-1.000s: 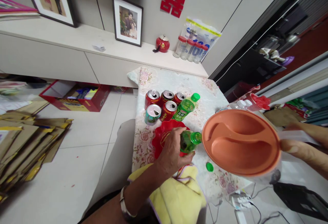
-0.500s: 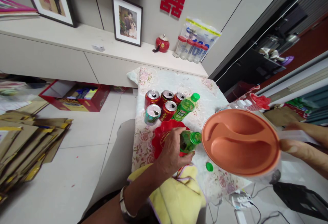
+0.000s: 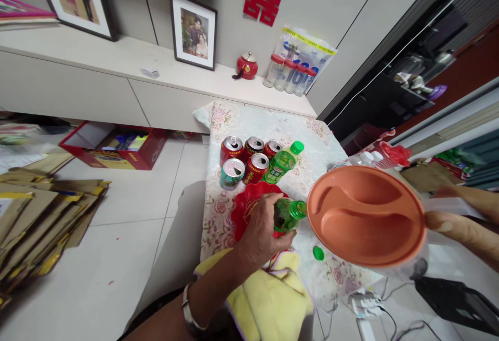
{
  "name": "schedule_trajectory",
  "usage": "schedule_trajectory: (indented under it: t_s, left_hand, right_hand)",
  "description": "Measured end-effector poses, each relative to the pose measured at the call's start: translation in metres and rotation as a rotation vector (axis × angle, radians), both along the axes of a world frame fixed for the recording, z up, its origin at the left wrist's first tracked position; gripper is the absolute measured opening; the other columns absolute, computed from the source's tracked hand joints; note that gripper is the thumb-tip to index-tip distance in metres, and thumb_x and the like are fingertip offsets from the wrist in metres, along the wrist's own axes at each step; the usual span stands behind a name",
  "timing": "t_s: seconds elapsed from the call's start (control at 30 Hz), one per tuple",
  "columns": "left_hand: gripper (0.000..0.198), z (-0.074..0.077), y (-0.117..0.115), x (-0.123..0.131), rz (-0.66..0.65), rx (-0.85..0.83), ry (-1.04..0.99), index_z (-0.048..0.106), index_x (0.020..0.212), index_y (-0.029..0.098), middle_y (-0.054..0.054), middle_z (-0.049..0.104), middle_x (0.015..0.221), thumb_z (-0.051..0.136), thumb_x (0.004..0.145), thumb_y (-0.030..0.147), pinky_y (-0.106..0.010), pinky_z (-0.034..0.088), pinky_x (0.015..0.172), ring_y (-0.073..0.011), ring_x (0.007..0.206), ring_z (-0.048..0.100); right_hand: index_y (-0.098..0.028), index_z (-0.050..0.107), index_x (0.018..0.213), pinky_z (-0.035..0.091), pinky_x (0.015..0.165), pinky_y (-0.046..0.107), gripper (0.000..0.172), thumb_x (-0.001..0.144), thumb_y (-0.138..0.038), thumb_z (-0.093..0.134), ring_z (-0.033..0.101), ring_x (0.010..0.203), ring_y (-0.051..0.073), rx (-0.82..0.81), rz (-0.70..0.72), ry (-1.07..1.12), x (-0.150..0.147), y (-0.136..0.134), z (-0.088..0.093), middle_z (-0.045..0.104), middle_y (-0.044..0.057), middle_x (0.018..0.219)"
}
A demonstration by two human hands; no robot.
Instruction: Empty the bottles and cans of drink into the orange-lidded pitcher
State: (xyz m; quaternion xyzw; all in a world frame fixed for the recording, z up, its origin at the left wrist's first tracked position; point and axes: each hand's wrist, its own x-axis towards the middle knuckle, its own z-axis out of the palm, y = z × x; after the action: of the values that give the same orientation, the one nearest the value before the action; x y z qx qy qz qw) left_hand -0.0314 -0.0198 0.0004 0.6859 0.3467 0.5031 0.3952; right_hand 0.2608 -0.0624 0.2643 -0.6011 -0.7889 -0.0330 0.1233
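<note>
My left hand [image 3: 258,237] is wrapped round an uncapped green plastic bottle [image 3: 287,216], whose neck points right toward the jug. Behind that hand lies a red scalloped dish [image 3: 242,211], partly covered by it. At the right, my right hand [image 3: 463,232] grips a clear jug with an orange lid [image 3: 366,216], its thumb against the lid's edge; most of the jug's body is hidden beneath the lid. A loose green cap [image 3: 318,253] lies on the tablecloth below the bottle's mouth. Over my lap is a yellow cloth [image 3: 268,299].
Several opened drink cans [image 3: 255,167] and a capped green bottle [image 3: 283,161] stand on the flowered tablecloth [image 3: 265,117]. A white cabinet [image 3: 175,81] backs the table. Flattened cardboard [image 3: 42,216] and a red box [image 3: 117,146] are on the floor at left; cables [image 3: 385,310] lie at lower right.
</note>
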Motion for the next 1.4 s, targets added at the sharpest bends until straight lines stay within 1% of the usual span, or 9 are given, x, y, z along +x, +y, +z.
schedule_trajectory:
  t_s: [0.17, 0.23, 0.4, 0.6, 0.77, 0.93, 1.13, 1.33, 1.4]
  left_hand:
    - [0.081, 0.0004, -0.0008, -0.0001, -0.001, -0.017, 0.009, 0.041, 0.15, 0.022, -0.017, 0.061, 0.14, 0.084, 0.082, 0.019, -0.059, 0.055, 0.115, -0.0367, 0.133, 0.065]
    - [0.08, 0.0002, -0.0008, -0.0004, -0.001, -0.02, 0.013, 0.042, 0.149, 0.023, -0.017, 0.061, 0.14, 0.085, 0.081, 0.02, -0.059, 0.056, 0.115, -0.0368, 0.133, 0.065]
    - [0.077, 0.0, -0.0002, -0.0011, -0.006, -0.019, 0.01, 0.044, 0.149, 0.022, -0.017, 0.062, 0.14, 0.084, 0.083, 0.022, -0.058, 0.055, 0.116, -0.0371, 0.134, 0.065]
    - [0.077, 0.0013, 0.0, -0.0017, -0.005, -0.02, 0.009, 0.045, 0.149, 0.022, -0.016, 0.063, 0.14, 0.083, 0.081, 0.02, -0.058, 0.055, 0.115, -0.0366, 0.134, 0.066]
    - [0.078, 0.0026, -0.0005, -0.0014, -0.007, -0.032, 0.014, 0.044, 0.149, 0.023, -0.016, 0.062, 0.14, 0.083, 0.081, 0.02, -0.058, 0.055, 0.115, -0.0365, 0.134, 0.065]
    - [0.079, 0.0027, -0.0006, -0.0011, -0.007, -0.032, 0.02, 0.042, 0.149, 0.022, -0.017, 0.062, 0.139, 0.083, 0.081, 0.019, -0.057, 0.056, 0.115, -0.036, 0.132, 0.066]
    - [0.08, 0.0018, -0.0004, -0.0009, -0.007, -0.025, 0.016, 0.042, 0.149, 0.022, -0.017, 0.062, 0.14, 0.083, 0.081, 0.02, -0.058, 0.055, 0.115, -0.0369, 0.134, 0.066]
    - [0.079, 0.0014, -0.0007, -0.0009, -0.004, -0.035, 0.024, 0.043, 0.148, 0.024, -0.016, 0.062, 0.14, 0.085, 0.081, 0.02, -0.058, 0.056, 0.115, -0.0368, 0.134, 0.066]
    - [0.079, 0.0015, -0.0009, -0.0012, -0.002, -0.035, 0.018, 0.044, 0.148, 0.023, -0.017, 0.062, 0.141, 0.085, 0.081, 0.02, -0.059, 0.055, 0.116, -0.0374, 0.136, 0.065]
  right_hand:
    - [-0.038, 0.076, 0.11, 0.058, 0.053, 0.022, 0.027, 0.104, -0.057, 0.058, 0.079, 0.072, 0.021, -0.001, 0.068, -0.077, -0.0001, 0.0003, -0.0001, 0.08, -0.002, 0.091]
    - [-0.038, 0.076, 0.11, 0.058, 0.053, 0.022, 0.027, 0.104, -0.057, 0.058, 0.079, 0.072, 0.021, 0.007, 0.077, -0.082, -0.0014, 0.0008, 0.0003, 0.08, -0.002, 0.09]
    - [-0.038, 0.075, 0.107, 0.054, 0.049, 0.023, 0.026, 0.103, -0.059, 0.059, 0.073, 0.061, 0.018, -0.016, 0.069, -0.083, -0.0044, 0.001, 0.0026, 0.079, -0.003, 0.084]
    - [-0.037, 0.075, 0.105, 0.052, 0.048, 0.023, 0.029, 0.103, -0.06, 0.059, 0.071, 0.059, 0.018, 0.015, 0.08, -0.082, -0.0051, 0.0007, 0.0038, 0.078, -0.004, 0.081]
    - [-0.036, 0.075, 0.106, 0.053, 0.049, 0.023, 0.026, 0.102, -0.058, 0.062, 0.071, 0.06, 0.018, 0.007, 0.082, -0.079, -0.0069, 0.0037, 0.0018, 0.079, -0.003, 0.085]
    - [-0.035, 0.076, 0.104, 0.053, 0.048, 0.022, 0.028, 0.102, -0.059, 0.062, 0.071, 0.06, 0.018, -0.007, 0.069, -0.071, -0.0056, 0.0022, 0.0027, 0.078, -0.003, 0.084]
    - [-0.034, 0.076, 0.106, 0.054, 0.05, 0.022, 0.027, 0.102, -0.057, 0.063, 0.073, 0.065, 0.019, -0.016, 0.059, -0.072, -0.0003, -0.0006, 0.0027, 0.08, -0.002, 0.09]
    - [-0.036, 0.075, 0.104, 0.053, 0.048, 0.024, 0.025, 0.101, -0.057, 0.062, 0.071, 0.059, 0.019, -0.003, 0.083, -0.064, -0.0043, 0.0033, 0.0029, 0.076, -0.003, 0.08]
    - [-0.037, 0.074, 0.105, 0.054, 0.05, 0.024, 0.022, 0.102, -0.055, 0.063, 0.073, 0.063, 0.02, 0.0, 0.098, -0.075, -0.0045, 0.0038, 0.0034, 0.078, -0.003, 0.085]
